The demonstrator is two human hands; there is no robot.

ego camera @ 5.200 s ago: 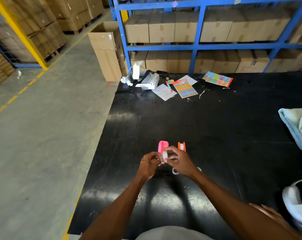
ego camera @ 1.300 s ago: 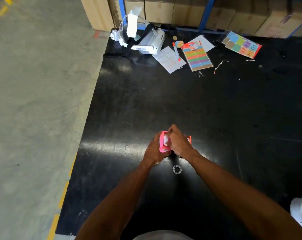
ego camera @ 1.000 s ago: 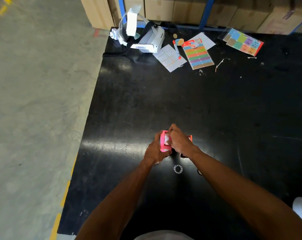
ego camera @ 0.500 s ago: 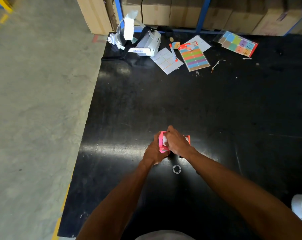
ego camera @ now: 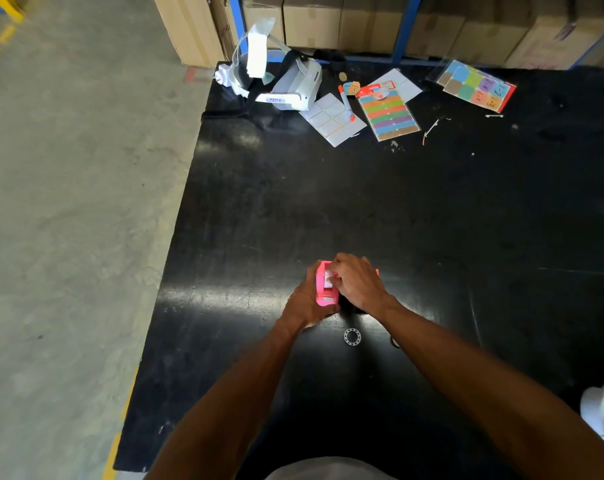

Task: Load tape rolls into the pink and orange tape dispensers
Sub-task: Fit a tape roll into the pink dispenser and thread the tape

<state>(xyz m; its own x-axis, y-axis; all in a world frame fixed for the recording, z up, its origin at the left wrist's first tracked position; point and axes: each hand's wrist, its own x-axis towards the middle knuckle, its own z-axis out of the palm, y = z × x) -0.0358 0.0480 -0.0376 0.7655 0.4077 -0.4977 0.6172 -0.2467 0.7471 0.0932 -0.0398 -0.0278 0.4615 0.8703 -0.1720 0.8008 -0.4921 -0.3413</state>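
A: Item one, leftmost: left hand (ego camera: 305, 303), fingers clenched around the near-left side of the pink dispenser (ego camera: 324, 284), steadying it on the black surface (ego camera: 432, 220).

B: Orientation of the dispenser?

A: Long axis runs away from the person, cutter end nearest the body, open well at the far end. Standing upright on the surface, so far as shows.

B: Item two?

A: Tape roll (ego camera: 328, 280), white, sitting in the well of the pink dispenser. Only a small patch shows between the hands; whether it is fully seated cannot be told.

B: Item three?

A: Right hand (ego camera: 357, 284), arched over the dispenser from the right, fingertips (ego camera: 335, 279) pressed down on the roll. Fingers grasping or pushing the roll; which of the two is not clear.

B: So the roll lies directly beneath the right fingers?

A: Yes, below and slightly left of them. Judgement: the next move is a downward press along that line, with the left hand bracing against it.

B: Further right?

A: Orange dispenser (ego camera: 376, 272), just behind the right hand, mostly hidden; only an edge shows. Appears not yet loaded, though that is a guess.

B: Anything nearer the body?

A: Small white ring (ego camera: 352, 337), flat on the surface, apart from both hands.
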